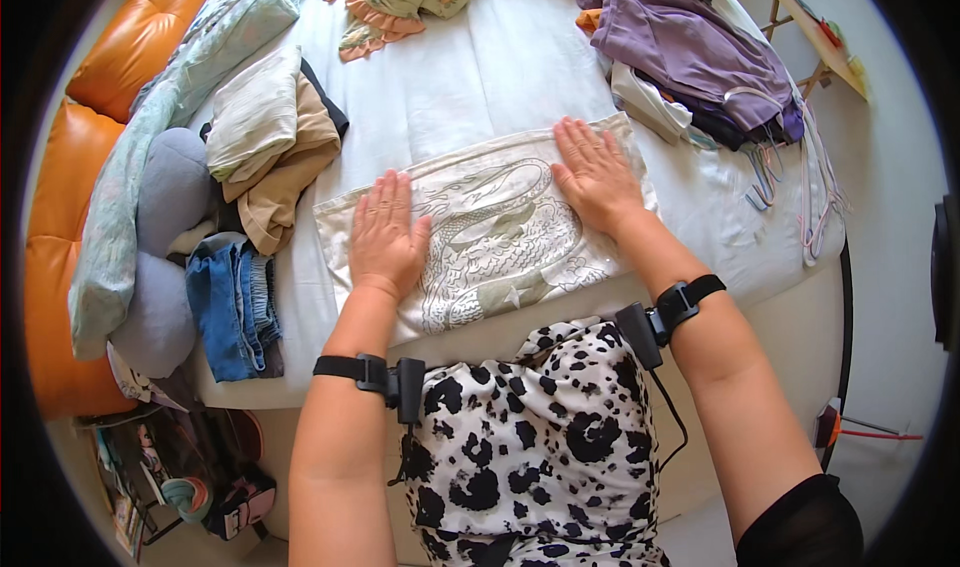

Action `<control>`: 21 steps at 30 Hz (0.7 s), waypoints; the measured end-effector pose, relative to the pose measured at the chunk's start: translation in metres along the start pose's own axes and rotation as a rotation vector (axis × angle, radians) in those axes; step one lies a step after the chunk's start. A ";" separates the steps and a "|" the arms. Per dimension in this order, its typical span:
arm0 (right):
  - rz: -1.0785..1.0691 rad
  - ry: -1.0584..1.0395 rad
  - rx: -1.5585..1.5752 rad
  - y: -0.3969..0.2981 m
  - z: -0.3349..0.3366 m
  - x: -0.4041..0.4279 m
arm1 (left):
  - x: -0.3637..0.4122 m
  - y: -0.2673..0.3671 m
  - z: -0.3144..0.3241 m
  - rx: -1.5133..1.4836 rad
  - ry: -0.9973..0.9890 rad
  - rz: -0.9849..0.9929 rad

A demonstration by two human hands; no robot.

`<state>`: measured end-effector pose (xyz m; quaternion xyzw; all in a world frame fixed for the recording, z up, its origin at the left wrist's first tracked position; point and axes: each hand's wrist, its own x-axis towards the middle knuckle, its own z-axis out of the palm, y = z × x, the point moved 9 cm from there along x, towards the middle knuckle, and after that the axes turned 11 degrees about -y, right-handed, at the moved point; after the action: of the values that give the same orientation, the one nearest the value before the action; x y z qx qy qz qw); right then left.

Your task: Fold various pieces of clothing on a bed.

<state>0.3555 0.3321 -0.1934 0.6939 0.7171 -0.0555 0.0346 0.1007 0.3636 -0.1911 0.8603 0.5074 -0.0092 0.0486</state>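
A cream cloth garment or bag (499,226) with a printed dragon-like drawing lies flat in front of me, near the bed's front edge. Flat on its left part rests my left hand (386,237), fingers pointing away from me. My right hand (596,173) presses on the upper right part, palm down with the fingers slightly spread. Neither hand grips the cloth. Parts of the print are hidden under the hands.
White sheeting covers the bed (517,57). Folded clothes (262,132) and folded denim (229,304) lie at left, beside grey cushions (172,192). A purple garment (675,49) tops a pile at right, with hangers (817,192) hanging nearby. A ruffled green garment (405,1) lies farther back.
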 end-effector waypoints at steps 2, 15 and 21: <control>0.114 0.011 0.016 0.024 -0.001 -0.006 | -0.006 -0.011 0.000 -0.006 -0.003 -0.005; 0.420 -0.042 0.078 0.038 -0.009 -0.055 | -0.082 -0.080 -0.003 0.080 -0.121 -0.369; -0.083 0.026 0.196 -0.121 -0.009 -0.057 | -0.059 0.084 0.004 0.030 0.033 -0.061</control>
<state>0.2370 0.2731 -0.1735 0.6641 0.7369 -0.1178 -0.0452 0.1453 0.2711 -0.1851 0.8452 0.5338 -0.0040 0.0268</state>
